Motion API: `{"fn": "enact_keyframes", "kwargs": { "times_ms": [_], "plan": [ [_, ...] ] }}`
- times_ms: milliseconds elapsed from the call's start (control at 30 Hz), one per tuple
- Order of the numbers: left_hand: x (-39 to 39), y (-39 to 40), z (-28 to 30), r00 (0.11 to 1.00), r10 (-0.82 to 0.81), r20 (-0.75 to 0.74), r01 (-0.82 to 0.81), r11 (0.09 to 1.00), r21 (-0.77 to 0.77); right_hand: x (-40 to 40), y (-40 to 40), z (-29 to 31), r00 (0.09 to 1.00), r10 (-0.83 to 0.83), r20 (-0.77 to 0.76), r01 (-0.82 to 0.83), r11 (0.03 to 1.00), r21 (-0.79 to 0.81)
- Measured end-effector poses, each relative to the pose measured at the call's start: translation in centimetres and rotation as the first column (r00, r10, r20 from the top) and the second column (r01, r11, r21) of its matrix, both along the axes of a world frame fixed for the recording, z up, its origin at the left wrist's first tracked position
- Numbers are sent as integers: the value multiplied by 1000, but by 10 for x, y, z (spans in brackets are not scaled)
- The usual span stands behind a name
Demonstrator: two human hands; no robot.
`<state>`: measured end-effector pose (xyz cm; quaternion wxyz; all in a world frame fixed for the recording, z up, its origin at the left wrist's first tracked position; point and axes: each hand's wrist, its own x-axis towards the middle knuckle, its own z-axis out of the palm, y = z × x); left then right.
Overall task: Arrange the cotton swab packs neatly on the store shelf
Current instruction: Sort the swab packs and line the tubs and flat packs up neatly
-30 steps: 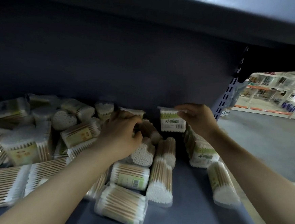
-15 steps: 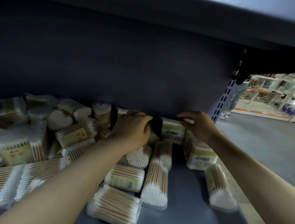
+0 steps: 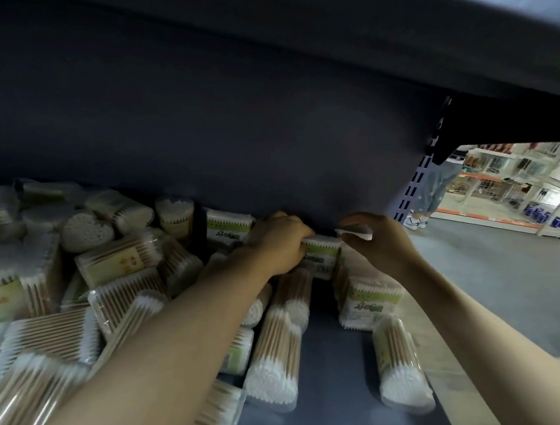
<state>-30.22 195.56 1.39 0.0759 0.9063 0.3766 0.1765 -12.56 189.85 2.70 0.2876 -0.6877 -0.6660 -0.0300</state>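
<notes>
Green-label pack [image 3: 320, 254] now lowered from mid-air to shelf [image 3: 334, 369] back wall. Left hand [image 3: 279, 242] joins, gripping its left edge; right hand [image 3: 379, 241] pinches top flap. Pack nearly seated upright; loose packs [image 3: 275, 340] remain jumbled.

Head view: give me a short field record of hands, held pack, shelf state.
left hand: fingers curled on the green-label pack at the back of the shelf
right hand: pinches the same pack's clear top flap from the right
held pack: upright, near the back wall, between both hands
other packs: loose heap on the left, several lying on their sides; one lying pack at front right
shelf: bare dark patch at front centre
tidiness: not yet neat
</notes>
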Motion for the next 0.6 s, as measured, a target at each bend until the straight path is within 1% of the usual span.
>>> {"fn": "enact_keyframes", "kwargs": {
  "times_ms": [133, 267, 367, 600],
  "plan": [
    [5, 1, 0, 1000, 25, -16, -25, 1000, 15, 11, -1, 2, 999, -46, 16, 47, 999, -18],
    [17, 0, 2, 995, 79, -67, -68, 986, 152, 18, 2, -3, 996, -81, 44, 85, 990, -109],
    [23, 0, 2, 990, 101, -95, -78, 973, 216, 15, 3, -9, 992, -88, 89, 101, 983, -154],
    [25, 2, 5, 975, 161, -156, -121, 964, 236, 10, 6, -11, 985, -53, 163, 85, 978, -192]
  ]
}}
